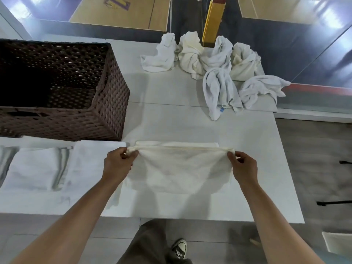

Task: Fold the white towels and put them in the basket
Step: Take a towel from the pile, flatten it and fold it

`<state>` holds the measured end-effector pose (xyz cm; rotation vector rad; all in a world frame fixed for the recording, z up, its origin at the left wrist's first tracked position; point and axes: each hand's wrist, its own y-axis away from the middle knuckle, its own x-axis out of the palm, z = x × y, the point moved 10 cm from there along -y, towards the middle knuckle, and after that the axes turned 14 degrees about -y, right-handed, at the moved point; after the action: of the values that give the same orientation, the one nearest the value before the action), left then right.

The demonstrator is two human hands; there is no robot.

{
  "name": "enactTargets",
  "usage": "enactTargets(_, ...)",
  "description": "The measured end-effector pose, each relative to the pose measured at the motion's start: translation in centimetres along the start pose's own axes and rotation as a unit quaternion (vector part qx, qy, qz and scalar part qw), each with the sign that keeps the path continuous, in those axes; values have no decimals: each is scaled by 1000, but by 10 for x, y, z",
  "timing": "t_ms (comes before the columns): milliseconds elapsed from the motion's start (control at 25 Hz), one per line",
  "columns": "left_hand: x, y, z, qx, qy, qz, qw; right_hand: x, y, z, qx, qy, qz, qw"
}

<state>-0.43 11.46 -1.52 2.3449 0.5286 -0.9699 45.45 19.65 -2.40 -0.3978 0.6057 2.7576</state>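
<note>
**A:** Right, we're at the near end of the white table, both hands on one white towel. Left hand has thumb and fingers pinched shut on the towel's left corner. Right hand is pinched the same way on the right corner. That edge is pulled straight between our hands and lifted; the cloth sags below it toward us.

**B:** Is the far edge down?

**A:** A strip of the same towel lies flat on the table just beyond the lifted edge, so it looks doubled over. Can't tell how many layers, the cloth is blurred.

**B:** Basket?

**A:** Dark woven basket sits on the table's left side, beyond our left hand. Well apart from the towel, not touching. Its inside is dark; we can't tell whether anything is in it.

**B:** The rest of the towels?

**A:** Crumpled pile of white towels at the far right of the table, bunched together. One hangs toward us with a small blue tag near its tip. A couple look more cream than white.

**B:** Anything beside us?

**A:** Flat white cloths left of our left hand, in front of the basket. A yellow board stands behind the pile.
</note>
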Motion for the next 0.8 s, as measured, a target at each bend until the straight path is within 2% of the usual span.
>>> enactTargets(320,47,-68,12,-66,12,25,997,41,-61,-18,32,59,-17,998)
enactTargets(400,57,-67,10,-42,-25,33,998,52,-63,-23,25,76,-4,997)
enactTargets(440,63,-60,7,-8,-67,38,997,61,-63,-19,-13,114,14,993)
enactTargets(520,83,-33,2,71,-146,64,985,85,-57,-6,-126,223,67,964)
enactTargets(600,115,6,2,149,-226,134,953,110,-52,-2,-203,324,112,917)
enactTargets(680,140,40,10,210,-312,173,910,126,-50,-12,-236,403,152,871)
enactTargets(760,147,53,17,230,-369,148,888,126,-49,-30,-233,455,180,840)
enactTargets(800,147,54,16,234,-389,125,882,119,-49,-35,-224,464,180,838)
